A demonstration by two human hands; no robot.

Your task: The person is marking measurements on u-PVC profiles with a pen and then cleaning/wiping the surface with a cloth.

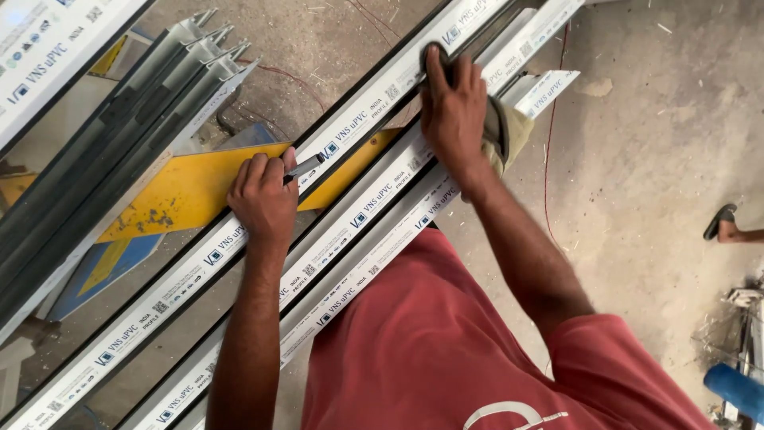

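Note:
My left hand (263, 195) is closed around a short dark marker-like tool (303, 168), its tip resting on a long white window-frame profile (171, 291) with a dark edge strip. My right hand (452, 107) lies flat farther up the same profile, fingers spread and pressing on its black edge, with an olive cloth (512, 131) under the wrist. Two more white profile bars (350, 275) run parallel beside it, crossing a yellow support (187, 191).
A bundle of grey profiles (119, 127) lies at the upper left, next to another white bar (48, 56). The dusty concrete floor (652, 143) carries a thin red wire (549, 159). Another person's sandalled foot (728, 227) shows at the right edge, a blue object (732, 390) below it.

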